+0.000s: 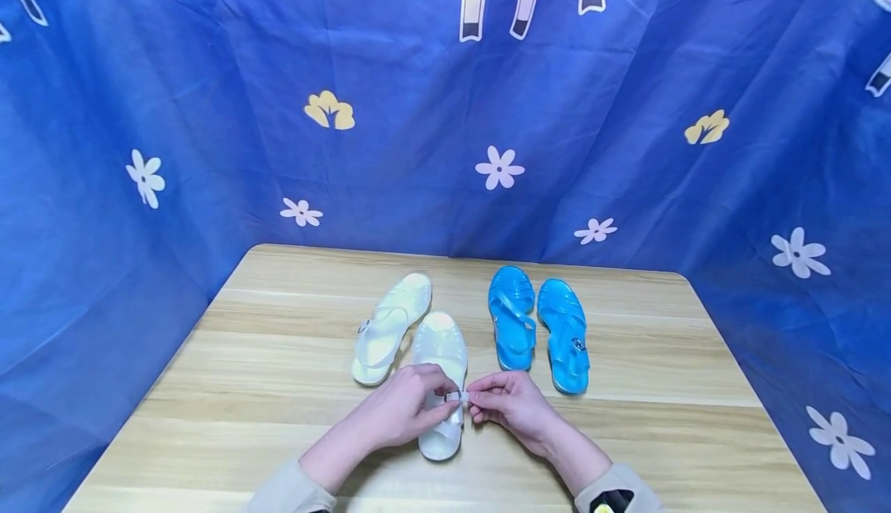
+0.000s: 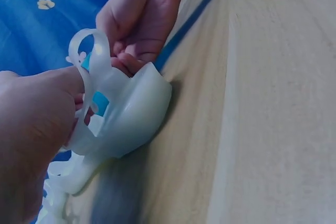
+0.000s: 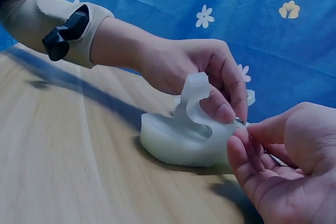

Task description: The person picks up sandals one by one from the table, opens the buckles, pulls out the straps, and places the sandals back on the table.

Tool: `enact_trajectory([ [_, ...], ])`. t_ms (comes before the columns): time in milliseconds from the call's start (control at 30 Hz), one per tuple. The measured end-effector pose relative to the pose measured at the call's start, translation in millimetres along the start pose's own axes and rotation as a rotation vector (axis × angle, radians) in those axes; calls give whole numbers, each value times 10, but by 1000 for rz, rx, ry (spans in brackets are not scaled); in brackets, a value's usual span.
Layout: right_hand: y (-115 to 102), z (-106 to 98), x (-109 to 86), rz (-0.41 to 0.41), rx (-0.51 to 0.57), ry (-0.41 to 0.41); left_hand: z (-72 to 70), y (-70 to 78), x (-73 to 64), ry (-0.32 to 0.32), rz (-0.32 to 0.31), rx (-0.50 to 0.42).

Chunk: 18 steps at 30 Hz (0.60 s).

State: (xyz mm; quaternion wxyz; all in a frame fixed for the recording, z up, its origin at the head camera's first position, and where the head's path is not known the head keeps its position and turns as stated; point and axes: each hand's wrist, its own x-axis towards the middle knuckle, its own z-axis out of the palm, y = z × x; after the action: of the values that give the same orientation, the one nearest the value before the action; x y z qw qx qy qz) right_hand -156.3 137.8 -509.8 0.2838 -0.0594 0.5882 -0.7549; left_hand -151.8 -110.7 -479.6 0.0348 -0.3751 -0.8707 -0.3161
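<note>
A white jelly sandal [image 1: 442, 343] lies near the table's front, toe pointing away, with both hands at its ankle strap. From the left, my left hand [image 1: 407, 406] pinches the strap beside a small metal buckle [image 3: 239, 121]. On the right side, the thumb and index finger of my right hand [image 1: 511, 405] pinch the strap's end, which sticks out past the buckle. The strap [image 3: 195, 90] stands up in a loop above the heel in the right wrist view. In the left wrist view, the left hand [image 2: 37, 129] hides part of the sandal.
The other white sandal [image 1: 393, 327] lies just to the left, its strap loose around the heel area. Two blue jelly sandals [image 1: 511, 316] lie side by side at the back right. A blue patterned curtain [image 1: 418, 149] hangs behind the wooden table [image 1: 278, 358].
</note>
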Motion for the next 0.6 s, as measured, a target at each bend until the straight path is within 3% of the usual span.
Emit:
enact_trajectory([
  [167, -40, 57, 5, -29, -18, 15, 9, -17, -20, 22, 14, -13],
  [600, -27, 124, 37, -46, -31, 7, 5, 7, -12, 21, -23, -37],
])
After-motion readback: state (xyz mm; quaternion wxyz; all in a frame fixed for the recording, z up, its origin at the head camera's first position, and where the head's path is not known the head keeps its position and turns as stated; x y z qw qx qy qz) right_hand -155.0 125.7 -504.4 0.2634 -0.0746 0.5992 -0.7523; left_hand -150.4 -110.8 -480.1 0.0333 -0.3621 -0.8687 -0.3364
